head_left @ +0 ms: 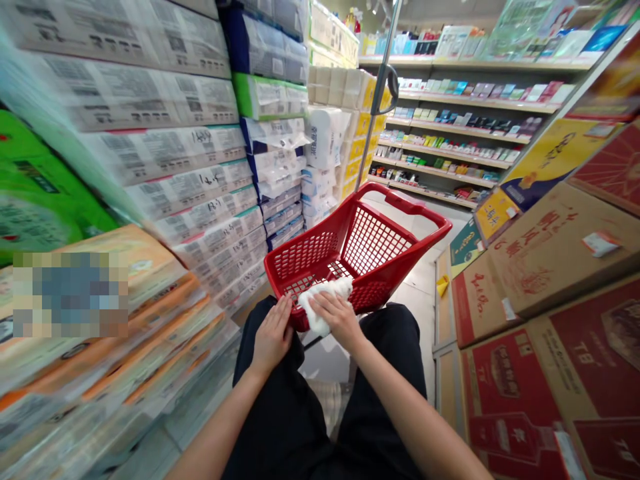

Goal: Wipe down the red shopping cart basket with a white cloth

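A red plastic shopping basket [400,293] with lattice walls sits between my knees, its raised handle bar at the far end. My right hand [336,315] presses a white cloth [320,288] against the near rim, and part of the cloth hangs over the outside. At the near left corner my left hand [274,335] grips the rim, fingers closed over it. Through the lattice the inside of the basket shows, with nothing I can make out lying in it. My right palm hides part of the cloth and rim.
Wrapped packs of tissue paper [165,97] stand stacked high on the left, with orange packs [165,293] nearer me. Cardboard cartons [565,247] line the right side. Shelves of small boxes [465,143] fill the back, behind a metal pole [383,93].
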Motion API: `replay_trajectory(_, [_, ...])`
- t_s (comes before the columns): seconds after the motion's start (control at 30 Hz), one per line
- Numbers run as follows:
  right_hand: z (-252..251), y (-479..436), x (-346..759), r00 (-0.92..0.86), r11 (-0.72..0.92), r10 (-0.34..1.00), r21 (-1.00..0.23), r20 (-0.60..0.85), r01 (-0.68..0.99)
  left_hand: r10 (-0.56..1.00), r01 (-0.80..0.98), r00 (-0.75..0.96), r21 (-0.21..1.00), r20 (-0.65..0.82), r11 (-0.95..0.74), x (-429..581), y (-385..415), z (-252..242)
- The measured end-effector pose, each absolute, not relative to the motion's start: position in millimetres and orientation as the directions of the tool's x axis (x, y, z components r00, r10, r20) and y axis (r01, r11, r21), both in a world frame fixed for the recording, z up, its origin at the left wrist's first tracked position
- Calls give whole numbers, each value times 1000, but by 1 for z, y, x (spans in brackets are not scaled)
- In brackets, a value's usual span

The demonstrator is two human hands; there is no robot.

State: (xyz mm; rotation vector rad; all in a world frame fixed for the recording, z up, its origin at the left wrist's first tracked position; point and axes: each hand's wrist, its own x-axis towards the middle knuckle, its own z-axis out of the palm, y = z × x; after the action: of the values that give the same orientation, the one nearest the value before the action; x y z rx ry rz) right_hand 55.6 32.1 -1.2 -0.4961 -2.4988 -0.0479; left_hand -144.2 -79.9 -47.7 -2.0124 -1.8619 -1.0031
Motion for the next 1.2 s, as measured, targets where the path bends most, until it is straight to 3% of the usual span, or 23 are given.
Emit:
replay_trajectory(0.2, [18,119,139,-608,815,511,-117,607,568,763,944,-49,280,644,-176,-142,-77,-48])
replay_trajectory(0.33, [10,98,113,-451,747,577,-217,681,628,752,946,-71,283,655,-157,-140,-76,-48])
replay_trajectory(0.53, [-21,-5,16,-555,820,555,-295,620,491,764,952,-39,257,644,-169,-143,-77,-50])
replay_trajectory(0.77, [-15,17,41,-749,935,338,-111,570,337,776,953,-49,262,628,-152,-141,-78,-50])
replay_trajectory(1.0, [10,109,128,-556,831,501,-190,663,522,766,952,-72,272,638,-137,-138,-76,-49])
replay_trajectory(1.13, [5,80,97,-390,749,593,-304,704,589,766,952,-83,277,637,-127,-139,-76,-51])
replay_trajectory(1.2, [-4,44,62,-423,779,583,-329,694,534,771,956,-82,270,631,-119,-140,-76,-52])
